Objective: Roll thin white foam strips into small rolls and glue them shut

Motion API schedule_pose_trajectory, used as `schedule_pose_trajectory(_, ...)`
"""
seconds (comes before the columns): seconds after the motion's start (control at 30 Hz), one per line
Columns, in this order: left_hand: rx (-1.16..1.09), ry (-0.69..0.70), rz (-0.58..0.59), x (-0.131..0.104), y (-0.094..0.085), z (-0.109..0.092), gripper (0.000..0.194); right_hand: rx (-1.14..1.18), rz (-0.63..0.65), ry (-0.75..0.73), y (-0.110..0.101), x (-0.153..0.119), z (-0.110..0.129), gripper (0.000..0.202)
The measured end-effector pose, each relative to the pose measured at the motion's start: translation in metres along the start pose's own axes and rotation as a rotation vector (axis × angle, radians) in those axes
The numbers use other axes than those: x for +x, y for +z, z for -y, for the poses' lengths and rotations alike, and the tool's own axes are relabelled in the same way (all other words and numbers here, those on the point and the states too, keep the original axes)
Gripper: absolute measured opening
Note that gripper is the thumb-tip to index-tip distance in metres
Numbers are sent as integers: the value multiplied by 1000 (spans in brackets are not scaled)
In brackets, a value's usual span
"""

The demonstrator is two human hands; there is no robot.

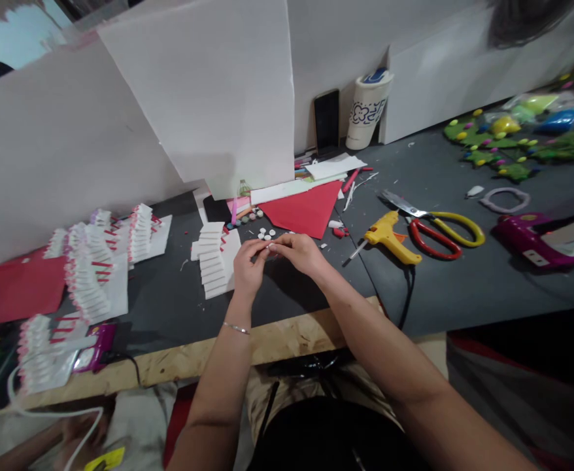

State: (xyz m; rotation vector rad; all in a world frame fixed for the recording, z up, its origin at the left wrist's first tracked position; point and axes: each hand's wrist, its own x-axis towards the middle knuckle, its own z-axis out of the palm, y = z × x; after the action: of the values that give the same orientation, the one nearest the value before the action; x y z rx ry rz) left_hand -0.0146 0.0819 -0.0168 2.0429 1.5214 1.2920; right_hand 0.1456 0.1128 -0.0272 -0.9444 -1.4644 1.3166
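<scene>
My left hand [249,265] and my right hand [301,252] meet at their fingertips over the dark table, both closed in a pinch. A tiny pale piece shows between them, too small to make out. Just behind the fingers lie several small white discs [262,232]. A white card with a row of folded white strips [212,261] lies to the left of my left hand. Beyond my hands is a red sheet [304,208]. The yellow glue gun [385,237] rests to the right of my right hand, its nozzle pointing left.
Scissors [434,226] lie right of the glue gun, near a purple device [537,241]. A phone [327,122] and a cup [366,111] stand at the back. Finished-looking strip pieces [88,275] are at left. Another person's arm [36,445] shows bottom left.
</scene>
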Motion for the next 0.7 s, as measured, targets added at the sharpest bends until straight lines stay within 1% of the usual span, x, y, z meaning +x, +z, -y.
schedule_pose_trajectory(0.17, -112, -53, -23, 0, 3, 3, 21, -31, 11, -54, 0, 1, -2, 16)
schedule_pose_trajectory(0.27, -82, -38, -34, 0, 4, 3, 21, -75, 16, -107, 2, 2, -6, 14)
schedule_pose_trajectory(0.37, -46, -19, -38, -1, 3, 2, 19, -29, 1, -104, 4, 1, -8, 17)
schedule_pose_trajectory(0.5, -69, -25, -7, -1, 1, 1, 22, 52, -15, -100, 3, -1, -5, 39)
schedule_pose_trajectory(0.63, -74, -15, 57, 0, -2, 2, 25, 30, 26, -127, 0, -3, -2, 37)
schedule_pose_trajectory(0.7, -60, 2, 68, 1, -2, 2, 25, 35, 27, -110, 0, -3, -1, 36)
